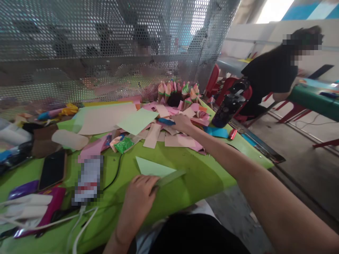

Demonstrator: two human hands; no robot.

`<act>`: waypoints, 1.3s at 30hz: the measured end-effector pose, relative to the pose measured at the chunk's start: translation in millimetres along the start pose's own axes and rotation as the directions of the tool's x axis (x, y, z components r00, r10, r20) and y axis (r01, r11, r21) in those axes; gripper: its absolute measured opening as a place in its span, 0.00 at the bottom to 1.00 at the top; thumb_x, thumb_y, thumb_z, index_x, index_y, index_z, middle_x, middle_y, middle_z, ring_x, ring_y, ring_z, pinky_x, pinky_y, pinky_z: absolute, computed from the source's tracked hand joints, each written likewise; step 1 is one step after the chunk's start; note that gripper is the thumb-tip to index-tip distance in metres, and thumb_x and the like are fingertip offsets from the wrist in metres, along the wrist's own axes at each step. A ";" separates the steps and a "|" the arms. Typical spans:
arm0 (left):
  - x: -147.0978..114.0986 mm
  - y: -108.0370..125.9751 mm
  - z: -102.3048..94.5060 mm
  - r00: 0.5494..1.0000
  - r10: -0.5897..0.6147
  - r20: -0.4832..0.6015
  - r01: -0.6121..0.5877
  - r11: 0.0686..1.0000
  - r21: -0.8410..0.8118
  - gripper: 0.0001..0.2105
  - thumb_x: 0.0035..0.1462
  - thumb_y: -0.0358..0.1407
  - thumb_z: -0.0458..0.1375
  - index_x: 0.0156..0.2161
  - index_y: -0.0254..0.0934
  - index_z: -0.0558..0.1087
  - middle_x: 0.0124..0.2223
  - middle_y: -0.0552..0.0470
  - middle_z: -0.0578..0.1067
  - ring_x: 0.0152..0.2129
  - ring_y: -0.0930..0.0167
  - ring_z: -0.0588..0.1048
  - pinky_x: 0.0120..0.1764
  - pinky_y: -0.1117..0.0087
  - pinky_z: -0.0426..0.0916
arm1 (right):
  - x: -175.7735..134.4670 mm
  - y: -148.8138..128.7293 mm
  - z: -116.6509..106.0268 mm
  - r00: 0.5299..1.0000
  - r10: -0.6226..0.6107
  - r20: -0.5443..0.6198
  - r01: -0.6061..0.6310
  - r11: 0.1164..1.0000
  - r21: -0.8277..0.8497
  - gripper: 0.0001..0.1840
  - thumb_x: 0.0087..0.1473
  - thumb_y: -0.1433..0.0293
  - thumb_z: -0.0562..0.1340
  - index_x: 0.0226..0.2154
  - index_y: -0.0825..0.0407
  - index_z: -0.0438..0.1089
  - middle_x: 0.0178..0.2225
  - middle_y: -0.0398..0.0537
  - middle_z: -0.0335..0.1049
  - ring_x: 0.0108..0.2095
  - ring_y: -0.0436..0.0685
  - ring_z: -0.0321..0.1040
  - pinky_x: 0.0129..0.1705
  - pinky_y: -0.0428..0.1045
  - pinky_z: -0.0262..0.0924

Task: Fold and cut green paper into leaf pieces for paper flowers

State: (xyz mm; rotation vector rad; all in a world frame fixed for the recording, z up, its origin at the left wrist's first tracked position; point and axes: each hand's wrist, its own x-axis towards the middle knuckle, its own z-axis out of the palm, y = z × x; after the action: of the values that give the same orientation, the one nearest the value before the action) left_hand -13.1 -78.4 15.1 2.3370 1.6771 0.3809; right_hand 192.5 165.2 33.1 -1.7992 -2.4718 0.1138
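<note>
One left hand (141, 188) pinches pale green paper (153, 167) with bent fingers. Farther off, to the right, a slim blue tool (165, 121) lies nearly sideways, touching the half-curled right hand (182, 123); I cannot tell if it grips.

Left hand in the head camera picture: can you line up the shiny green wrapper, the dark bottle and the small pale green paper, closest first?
1. Small pale green paper: right at the left hand.
2. Shiny green wrapper: ahead, slightly left.
3. Dark bottle: well off, ahead and right.
</note>
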 end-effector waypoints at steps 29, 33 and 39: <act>-11.0 33.7 -4.6 0.993 0.092 0.079 -0.112 0.949 0.294 0.13 0.57 0.26 0.57 0.44 0.42 0.76 0.41 0.50 0.77 0.37 0.63 0.76 0.51 0.51 0.64 | -209.6 43.2 -3.0 0.964 -0.257 -0.071 0.264 0.886 0.382 0.24 0.58 0.68 0.61 0.57 0.44 0.66 0.51 0.51 0.72 0.50 0.63 0.70 0.50 0.56 0.65; -7.0 44.6 -7.0 0.994 0.054 0.096 -0.081 0.951 0.299 0.11 0.60 0.31 0.57 0.47 0.40 0.75 0.39 0.49 0.77 0.37 0.62 0.76 0.51 0.50 0.64 | -217.4 49.7 9.5 0.977 -0.203 -0.069 0.214 0.907 0.363 0.22 0.57 0.69 0.60 0.54 0.45 0.69 0.53 0.52 0.69 0.53 0.64 0.68 0.52 0.57 0.65; 7.7 64.3 -2.2 0.989 0.017 0.149 -0.066 0.940 0.334 0.10 0.59 0.35 0.58 0.45 0.37 0.75 0.38 0.47 0.75 0.36 0.61 0.74 0.45 0.55 0.67 | -215.1 35.8 21.7 0.978 -0.171 -0.123 0.196 0.953 0.233 0.22 0.55 0.71 0.61 0.53 0.49 0.70 0.50 0.57 0.70 0.49 0.66 0.69 0.49 0.60 0.66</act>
State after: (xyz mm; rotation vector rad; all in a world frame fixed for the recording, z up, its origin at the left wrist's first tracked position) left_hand 45.5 -91.1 39.6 2.5685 1.7395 -0.0791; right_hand 289.8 -28.7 2.8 -1.4353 -2.4166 0.2918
